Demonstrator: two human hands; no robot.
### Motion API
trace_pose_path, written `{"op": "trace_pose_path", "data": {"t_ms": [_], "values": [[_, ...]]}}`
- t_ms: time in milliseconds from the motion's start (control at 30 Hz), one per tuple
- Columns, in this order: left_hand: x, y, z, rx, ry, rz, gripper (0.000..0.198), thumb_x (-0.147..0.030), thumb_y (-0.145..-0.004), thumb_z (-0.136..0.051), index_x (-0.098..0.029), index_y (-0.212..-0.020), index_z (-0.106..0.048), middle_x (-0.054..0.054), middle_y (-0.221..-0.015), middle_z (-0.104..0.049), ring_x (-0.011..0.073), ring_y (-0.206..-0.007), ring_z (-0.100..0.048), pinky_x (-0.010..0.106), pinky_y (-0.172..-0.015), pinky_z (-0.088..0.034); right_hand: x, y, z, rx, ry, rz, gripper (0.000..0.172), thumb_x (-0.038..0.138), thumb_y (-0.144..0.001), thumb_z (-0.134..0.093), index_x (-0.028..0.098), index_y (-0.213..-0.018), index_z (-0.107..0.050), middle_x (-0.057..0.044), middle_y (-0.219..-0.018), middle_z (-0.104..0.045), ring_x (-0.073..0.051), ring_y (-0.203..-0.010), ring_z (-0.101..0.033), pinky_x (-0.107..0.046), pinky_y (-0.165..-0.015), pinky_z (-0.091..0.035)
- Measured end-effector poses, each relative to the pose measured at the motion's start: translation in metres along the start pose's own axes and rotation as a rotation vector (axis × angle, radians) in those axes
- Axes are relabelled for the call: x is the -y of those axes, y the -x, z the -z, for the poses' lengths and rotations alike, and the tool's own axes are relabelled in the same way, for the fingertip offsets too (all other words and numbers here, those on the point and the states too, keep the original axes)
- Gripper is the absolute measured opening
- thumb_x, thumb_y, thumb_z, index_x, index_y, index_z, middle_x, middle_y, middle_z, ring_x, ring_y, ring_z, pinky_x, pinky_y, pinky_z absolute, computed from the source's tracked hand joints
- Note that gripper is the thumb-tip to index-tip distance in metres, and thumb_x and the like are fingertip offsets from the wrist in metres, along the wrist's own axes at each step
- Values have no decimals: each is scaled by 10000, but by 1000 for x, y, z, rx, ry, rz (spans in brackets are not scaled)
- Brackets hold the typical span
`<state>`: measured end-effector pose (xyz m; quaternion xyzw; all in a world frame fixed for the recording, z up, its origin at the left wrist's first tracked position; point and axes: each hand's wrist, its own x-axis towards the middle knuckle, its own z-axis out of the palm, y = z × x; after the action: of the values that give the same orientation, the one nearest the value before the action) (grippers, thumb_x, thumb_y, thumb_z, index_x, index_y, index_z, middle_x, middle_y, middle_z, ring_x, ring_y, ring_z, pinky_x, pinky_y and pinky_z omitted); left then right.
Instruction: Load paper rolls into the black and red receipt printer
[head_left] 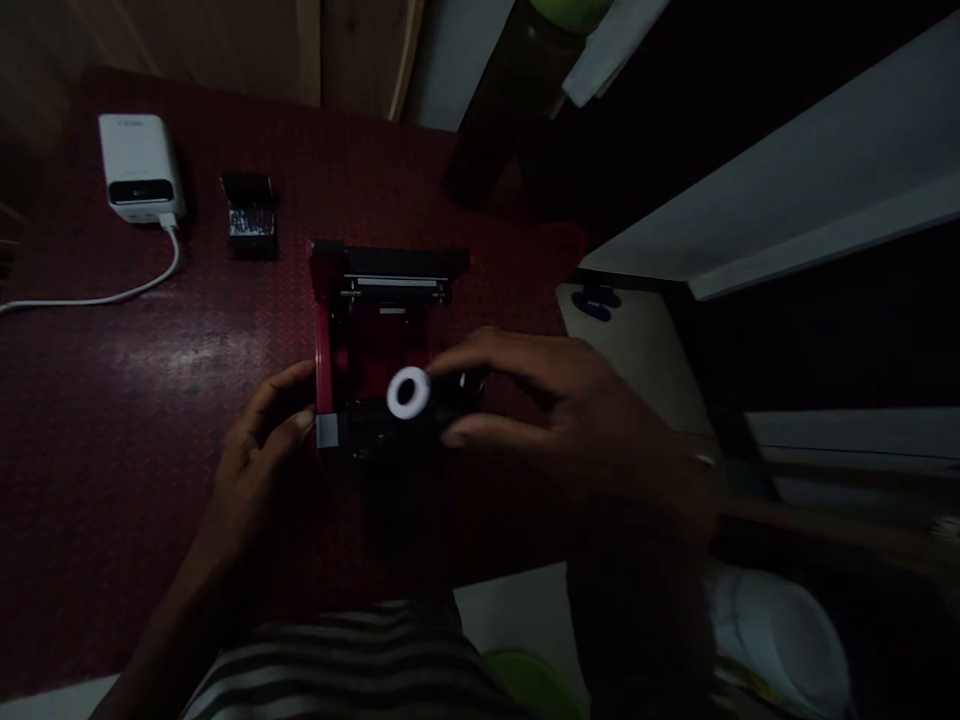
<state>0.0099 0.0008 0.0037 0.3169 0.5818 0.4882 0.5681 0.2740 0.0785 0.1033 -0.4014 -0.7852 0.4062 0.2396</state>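
Observation:
A small red and black box with a raised lid, which looks like a receipt printer point(324, 350), stands on the table with its inside facing up. My left hand point(259, 430) is at its left wall, fingertips and thumb against the side near the grey front corner. Over the printer's front right part, my right hand point(551, 400) pinches a small roll point(409, 393). The roll's end shows as a white ring with a dark hole. Its side is lost in shadow between my index finger and thumb. Slight blur and darkness hide the other fingers.
A white power bank point(139, 165) with a white cable point(112, 299) lies at the table's far left. Beside it stands a small open black case point(250, 220). A dark bottle with a green cap point(570, 12) is at the back. Slippers point(595, 302) lie on the floor.

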Motion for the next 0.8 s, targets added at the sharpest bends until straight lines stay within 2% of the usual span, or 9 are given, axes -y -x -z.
{"op": "trace_pose_path", "data": {"t_ms": [100, 200, 367, 533, 633, 700, 800], "values": [[2, -1, 3, 29, 13, 12, 532, -514, -980, -856, -306, -1468, -800, 87, -1465, -817, 392, -1447, -723, 512, -1167, -630, -8, -23, -24, 2, 267, 46, 211, 179, -1009, -815, 262, -1203, -820, -53, -1231, -879, -294, -1155, -808, -453, -1040, -653], [4, -3, 6, 42, 15, -14, 534, -508, -982, -859, -291, -1466, -801, 108, -1471, -813, 402, -1497, -697, 547, -1217, -608, -11, -35, -50, 9, 504, -8, 281, 38, -1025, -675, 204, -1218, -796, -121, -1197, -863, -314, -1141, -771, -470, -1018, -628], [6, -3, 7, 61, 46, -13, 547, -511, -986, -864, -288, -1481, -796, 112, -1498, -803, 391, -1491, -707, 525, -1248, -583, -10, -49, -72, 45, 733, -81, 307, 16, -961, -678, 216, -1160, -800, -119, -1001, -857, -350, -1048, -767, -485, -941, -608], [8, -4, 8, 66, 50, -13, 592, -527, -981, -871, -272, -1507, -781, 121, -1512, -795, 408, -1502, -697, 545, -1280, -549, -14, -68, -77, 85, 836, -163, 339, 8, -916, -702, 228, -1126, -851, -134, -1009, -871, -338, -908, -800, -435, -771, -601], [8, -4, 9, 63, 55, -16, 578, -508, -985, -869, -271, -1506, -784, 113, -1504, -799, 404, -1515, -688, 548, -1313, -520, -15, -75, -79, 87, 837, -175, 311, 25, -939, -687, 260, -1058, -853, -91, -899, -861, -276, -747, -766, -379, -649, -549], [8, -4, 9, 69, 50, -28, 557, -498, -995, -858, -272, -1500, -787, 108, -1505, -800, 401, -1525, -680, 550, -1330, -501, -13, -77, -79, 111, 813, -188, 324, 24, -987, -629, 249, -1061, -850, -88, -886, -861, -260, -730, -769, -360, -643, -544], [8, -3, 9, 67, 31, -36, 549, -494, -1002, -844, -268, -1498, -788, 103, -1532, -789, 404, -1523, -680, 555, -1325, -503, -10, -76, -76, 167, 709, -264, 354, 39, -1074, -545, 208, -1138, -850, -125, -994, -876, -279, -851, -816, -370, -763, -598]]}}
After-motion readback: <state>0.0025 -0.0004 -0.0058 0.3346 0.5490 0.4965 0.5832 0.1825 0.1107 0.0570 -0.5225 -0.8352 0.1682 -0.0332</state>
